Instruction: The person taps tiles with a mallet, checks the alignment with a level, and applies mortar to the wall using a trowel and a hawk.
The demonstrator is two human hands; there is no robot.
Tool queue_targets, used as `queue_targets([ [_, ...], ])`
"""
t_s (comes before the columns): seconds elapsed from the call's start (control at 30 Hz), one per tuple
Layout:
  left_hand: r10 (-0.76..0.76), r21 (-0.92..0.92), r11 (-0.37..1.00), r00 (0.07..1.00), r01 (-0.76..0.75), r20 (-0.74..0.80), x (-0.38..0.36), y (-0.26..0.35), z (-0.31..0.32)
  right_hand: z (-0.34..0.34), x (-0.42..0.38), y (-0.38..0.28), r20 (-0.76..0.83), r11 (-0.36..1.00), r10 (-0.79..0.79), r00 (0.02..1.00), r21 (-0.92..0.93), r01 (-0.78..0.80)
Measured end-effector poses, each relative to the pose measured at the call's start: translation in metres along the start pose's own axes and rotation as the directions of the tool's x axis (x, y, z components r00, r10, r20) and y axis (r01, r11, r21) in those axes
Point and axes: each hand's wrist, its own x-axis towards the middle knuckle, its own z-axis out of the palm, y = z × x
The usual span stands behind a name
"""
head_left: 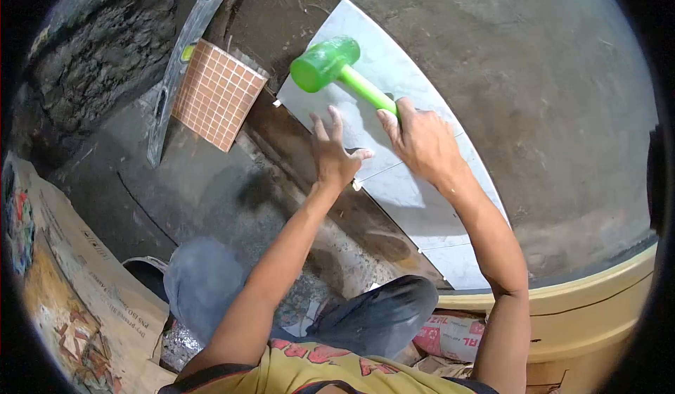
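My right hand (423, 139) is wrapped round the light green handle of a rubber mallet (325, 63). The mallet's green head hangs over a pale, marbled floor tile (383, 56). Fingers spread, my left hand (337, 149) is at the near edge of that tile, with nothing in its grasp. Dusty white marks show on its fingertips. More pale tiles (415, 211) continue the row toward my right knee. Small white spacers (357, 184) stick out at the joints along the near edge.
A brown mosaic-pattern tile (219, 93) leans by a long metal level (165, 102) on the left. Dark wet mortar (288, 14) lies beyond the row. Grey concrete (534, 98) spreads to the right. A cardboard box (91, 267) stands lower left, a red-and-white bag (450, 334) lower right.
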Motion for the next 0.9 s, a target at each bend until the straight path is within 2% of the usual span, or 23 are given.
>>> queue_targets([
  [0.03,0.001,-0.005,1.0,1.0,-0.001,0.011,-0.003,0.001,-0.002,-0.005,-0.004,-0.003,0.005,1.0,-0.007,1.0,0.015,0.007],
  [0.13,0.012,-0.009,1.0,0.999,-0.012,0.031,-0.001,0.0,-0.002,-0.003,-0.023,0.004,-0.055,0.985,-0.162,0.985,0.057,0.165],
  [0.17,0.009,0.013,1.0,1.0,-0.01,0.025,0.0,0.0,0.001,0.0,-0.024,0.008,-0.022,0.999,-0.05,0.998,0.017,0.051],
  [0.23,0.017,0.073,0.997,1.0,-0.018,0.016,0.001,-0.001,0.001,0.0,-0.028,0.007,-0.001,0.999,-0.008,1.0,0.035,0.009],
  [0.33,0.179,0.111,0.979,0.983,-0.174,-0.04,0.002,-0.005,-0.001,-0.003,-0.047,0.004,0.054,0.996,-0.088,0.995,0.016,0.088],
  [0.37,0.127,0.004,0.992,0.992,-0.127,0.01,0.001,-0.011,0.004,-0.007,-0.06,0.001,0.072,0.99,-0.139,0.988,0.009,0.139],
  [0.4,0.134,0.063,0.989,0.991,-0.133,-0.023,-0.001,0.004,-0.004,-0.008,-0.07,0.002,0.095,0.983,-0.184,0.978,0.006,0.184],
  [0.43,0.133,-0.072,0.989,0.99,-0.13,0.049,-0.001,-0.014,0.003,0.002,-0.076,0.015,0.071,0.981,-0.19,0.979,-0.033,0.193],
  [0.47,0.142,-0.206,0.972,0.983,-0.115,0.119,0.0,-0.028,0.009,0.009,-0.073,0.022,0.093,0.992,-0.119,0.988,-0.038,0.123],
  [0.5,-0.15,0.133,0.982,0.98,0.133,0.127,0.003,0.012,-0.005,0.012,-0.068,0.028,0.117,0.997,-0.048,0.992,-0.047,0.054],
  [0.53,0.027,0.224,0.974,0.999,-0.033,0.03,-0.002,-0.006,0.007,0.012,-0.069,0.03,0.138,0.998,0.025,0.99,-0.057,-0.017],
  [0.57,0.042,0.057,0.997,0.989,-0.05,0.14,0.003,-0.017,0.006,0.014,-0.074,0.024,0.161,0.998,0.036,0.986,-0.057,-0.027],
  [0.67,0.106,0.011,0.994,0.987,-0.108,0.117,0.0,-0.007,-0.002,0.003,-0.084,0.021,0.084,0.991,-0.131,0.988,-0.019,0.133],
  [0.73,0.044,-0.007,0.999,0.982,-0.043,0.182,0.004,0.013,-0.014,0.01,-0.08,0.039,0.092,0.999,-0.046,0.995,-0.02,0.048],
  [0.77,-0.11,0.085,0.992,0.977,0.095,0.184,0.003,0.026,-0.016,0.008,-0.077,0.039,0.094,1.0,0.012,0.996,-0.011,-0.011],
  [0.8,-0.095,0.081,0.993,0.978,0.081,0.187,0.001,0.027,-0.013,0.008,-0.077,0.038,0.094,0.998,0.068,0.993,0.0,-0.068],
  [0.9,-0.066,0.076,0.996,0.979,0.052,0.194,0.001,0.016,-0.011,-0.004,-0.093,0.034,0.067,0.999,-0.048,0.997,0.025,0.046],
])
